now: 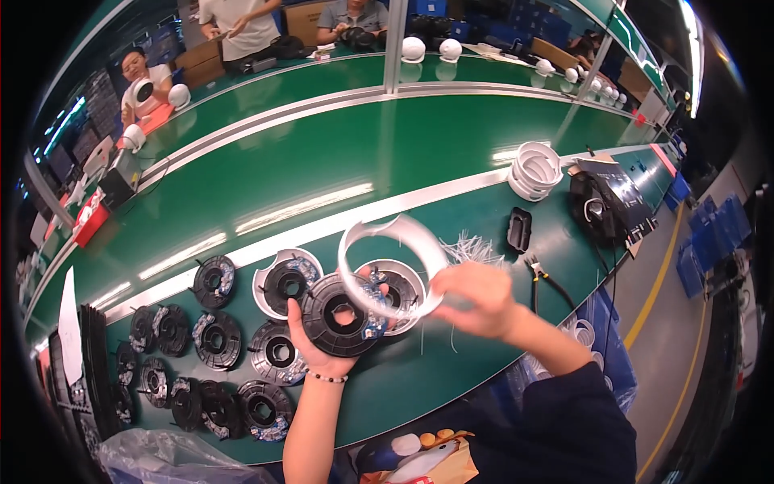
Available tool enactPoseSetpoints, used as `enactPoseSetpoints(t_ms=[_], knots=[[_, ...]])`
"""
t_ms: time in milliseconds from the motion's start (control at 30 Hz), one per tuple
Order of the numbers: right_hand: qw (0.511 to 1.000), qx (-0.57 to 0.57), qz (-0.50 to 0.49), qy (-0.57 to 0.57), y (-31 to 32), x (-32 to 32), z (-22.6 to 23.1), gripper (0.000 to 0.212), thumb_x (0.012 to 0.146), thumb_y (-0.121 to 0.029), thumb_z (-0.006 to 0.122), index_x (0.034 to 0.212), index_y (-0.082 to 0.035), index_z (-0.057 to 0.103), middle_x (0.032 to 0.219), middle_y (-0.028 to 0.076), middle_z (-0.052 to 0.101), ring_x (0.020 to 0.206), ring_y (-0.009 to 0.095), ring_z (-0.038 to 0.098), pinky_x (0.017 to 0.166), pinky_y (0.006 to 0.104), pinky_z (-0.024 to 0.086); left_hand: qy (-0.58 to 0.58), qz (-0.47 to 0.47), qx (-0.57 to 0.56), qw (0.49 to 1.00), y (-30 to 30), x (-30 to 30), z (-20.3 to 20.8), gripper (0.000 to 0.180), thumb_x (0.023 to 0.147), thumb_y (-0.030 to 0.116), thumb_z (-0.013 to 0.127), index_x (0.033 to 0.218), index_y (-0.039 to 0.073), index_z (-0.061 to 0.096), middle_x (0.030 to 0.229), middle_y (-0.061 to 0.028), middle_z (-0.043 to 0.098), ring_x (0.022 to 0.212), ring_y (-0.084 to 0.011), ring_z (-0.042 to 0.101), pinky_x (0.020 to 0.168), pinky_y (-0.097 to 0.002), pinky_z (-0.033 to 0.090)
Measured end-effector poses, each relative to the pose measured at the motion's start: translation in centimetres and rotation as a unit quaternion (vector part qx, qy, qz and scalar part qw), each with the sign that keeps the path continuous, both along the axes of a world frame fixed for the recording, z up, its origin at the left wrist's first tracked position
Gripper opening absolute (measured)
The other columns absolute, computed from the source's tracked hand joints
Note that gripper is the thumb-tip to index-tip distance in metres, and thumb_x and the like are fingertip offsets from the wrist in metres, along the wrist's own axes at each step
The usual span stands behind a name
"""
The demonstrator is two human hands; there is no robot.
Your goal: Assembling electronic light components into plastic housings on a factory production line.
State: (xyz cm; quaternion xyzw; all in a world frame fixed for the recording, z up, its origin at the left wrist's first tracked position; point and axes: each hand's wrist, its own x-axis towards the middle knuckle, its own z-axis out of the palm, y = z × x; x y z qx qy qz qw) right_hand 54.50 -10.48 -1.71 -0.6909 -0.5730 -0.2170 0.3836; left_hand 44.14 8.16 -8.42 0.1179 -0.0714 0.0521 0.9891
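Observation:
My left hand (321, 355) holds a black round disc (326, 324) with a central hole and a blue circuit board along its edge. A white ring-shaped housing (425, 252), with a notch in its rim, is pinched at its lower right by my right hand (481, 300). The ring is tilted just above and to the right of the disc, overlapping it in view. Behind them on the green table lie two white round housings, one at left (261, 297) and one at right (417, 282), each with a black disc inside; the right one is partly hidden.
Several black discs (216, 340) cover the table's left side. Thin white strips (472, 248), cutting pliers (542, 277), a small black tray (519, 230) and stacked white rings (535, 171) sit at right. Beyond a metal rail runs a green conveyor (322, 173); people work across it.

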Motion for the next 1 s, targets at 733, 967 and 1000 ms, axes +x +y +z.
enactPoseSetpoints(t_ms=[733,967,1000], knots=[[0.984,-0.150,-0.042,0.090,4.2,-4.7,-2.2,0.100,0.053,-0.051,0.071,0.125,0.005,0.029,0.133,0.021,0.025,0.108,0.036,0.041,0.085,0.0372,0.041,0.034,0.070,0.014,0.997,-0.7,-0.1,0.1,0.071,0.083,0.050,0.032,0.125,-0.007,0.029,0.122,-0.0192,0.042,0.112,-0.0277,0.042,0.096,-0.0385,0.033],[0.977,-0.201,0.014,0.076,4.7,-4.4,-1.2,0.113,0.047,-0.050,0.075,0.129,0.003,0.019,0.136,0.023,0.016,0.120,0.043,0.024,0.096,0.0465,0.026,0.016,0.067,-0.003,0.998,-0.3,-0.5,-0.2,0.068,0.082,0.049,0.033,0.126,-0.004,0.032,0.125,-0.0175,0.040,0.114,-0.0275,0.041,0.097,-0.0375,0.032],[0.976,-0.210,0.026,0.057,5.1,-4.5,-1.1,0.112,0.047,-0.048,0.076,0.130,0.002,0.019,0.136,0.023,0.015,0.121,0.044,0.022,0.096,0.0475,0.026,0.022,0.066,-0.004,0.998,-0.3,-0.7,-0.3,0.068,0.082,0.050,0.033,0.126,-0.003,0.032,0.127,-0.0169,0.039,0.115,-0.0277,0.040,0.098,-0.0379,0.031]])
